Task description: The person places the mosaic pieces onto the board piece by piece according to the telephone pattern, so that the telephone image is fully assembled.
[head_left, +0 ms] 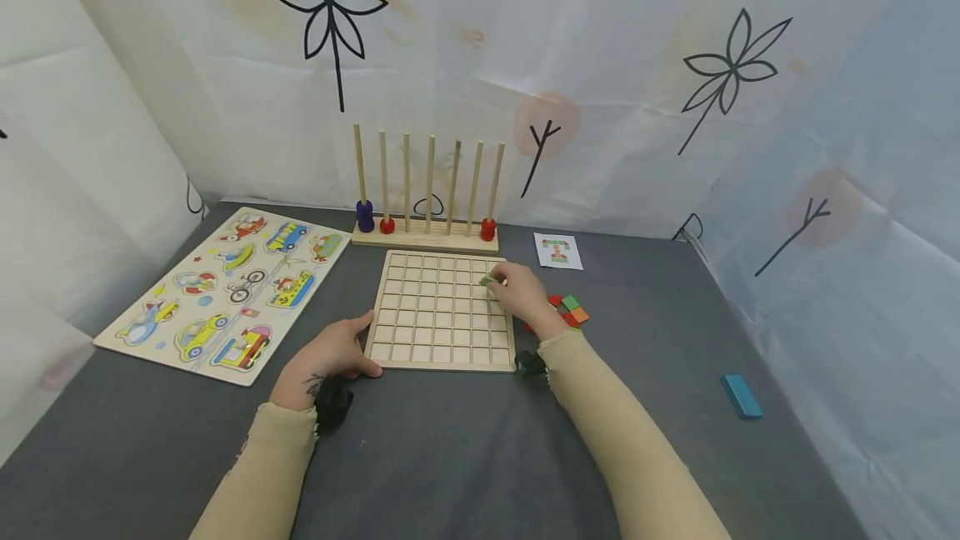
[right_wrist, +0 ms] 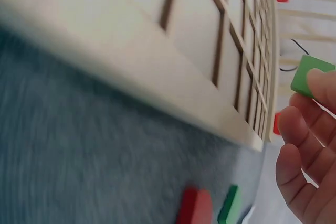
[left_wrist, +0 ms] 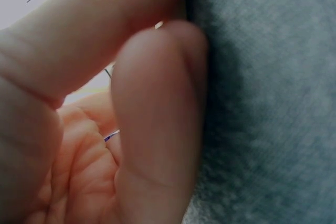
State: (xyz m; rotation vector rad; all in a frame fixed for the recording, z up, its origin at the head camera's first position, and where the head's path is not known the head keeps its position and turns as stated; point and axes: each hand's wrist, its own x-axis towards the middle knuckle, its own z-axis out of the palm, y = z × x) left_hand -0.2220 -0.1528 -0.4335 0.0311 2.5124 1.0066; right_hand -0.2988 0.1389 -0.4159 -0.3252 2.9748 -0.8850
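Note:
A square wooden grid board (head_left: 437, 371) lies on the dark table. My left hand (head_left: 330, 355) holds its near left corner, the index finger along the left side and the thumb at the front edge. The left wrist view shows that hand's bent fingers (left_wrist: 157, 103) close up, without the board. My right hand (head_left: 522, 294) pinches a small green square tile (right_wrist: 310, 74) between thumb and fingers, above the right part of the grid. Several red, green and orange tiles (head_left: 571, 303) lie beside the board's right edge, partly hidden by the right wrist.
Behind the board stands a wooden peg rack (head_left: 427, 238) with red and blue beads. A picture puzzle board (head_left: 251, 298) lies at left. A printed pattern card (head_left: 558, 251) is at the back right, and a blue block (head_left: 742, 396) is far right.

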